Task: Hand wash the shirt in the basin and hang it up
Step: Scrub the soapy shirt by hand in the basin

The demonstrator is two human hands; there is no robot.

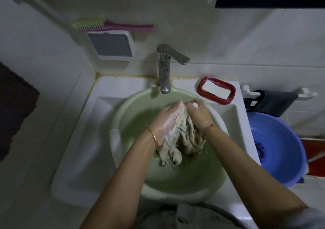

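the shirt [181, 137] is soaked, so it likely handles heavy, limp and slick with foam. it will sag and drip wherever it is not held. the best hold is probably round the thick gathered top of the bunch, where the cloth is tightest, rather than the loose tails.

it is a pale beige, twisted into ropy folds. its lower end trails into the green basin [133, 116], which sits in the sink under the tap [164, 70]; its upper end is lifted between the hands.

the left hand [167, 121], white with suds, lies along the bunch with fingers fairly straight, pressing on it; its thumb is hidden. the right hand [198, 112] curls round the top of the shirt and grips it.
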